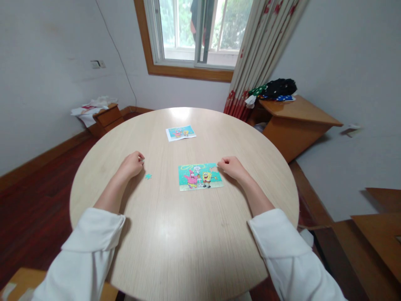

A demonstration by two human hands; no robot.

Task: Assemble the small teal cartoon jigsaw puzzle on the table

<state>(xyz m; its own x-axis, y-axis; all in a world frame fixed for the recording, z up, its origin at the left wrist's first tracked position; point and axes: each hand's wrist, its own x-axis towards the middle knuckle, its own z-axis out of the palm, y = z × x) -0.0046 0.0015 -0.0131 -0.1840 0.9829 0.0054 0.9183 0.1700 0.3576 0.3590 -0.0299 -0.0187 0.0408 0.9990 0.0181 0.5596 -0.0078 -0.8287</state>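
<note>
A cartoon jigsaw puzzle (188, 186) lies flat on the round table, with a table-coloured gap in its upper right part. My right hand (232, 167) is closed at the puzzle's upper right edge, its fingertips beside that gap; whatever they pinch is hidden. Off to the left, my left hand (132, 164) is closed, with a bit of teal puzzle piece showing at the fingertips. A loose teal puzzle piece (148, 177) rests on the table just right of that hand. Farther back lies a folded picture sheet (181, 133) with a similar cartoon scene.
The round pale wood table (175, 251) fills the middle. Behind it are a window and a flowered curtain (260, 46). At the right, a wooden cabinet (297, 110) carries dark cloths (278, 88). Papers lie on a low wooden stand (108, 119) at the left.
</note>
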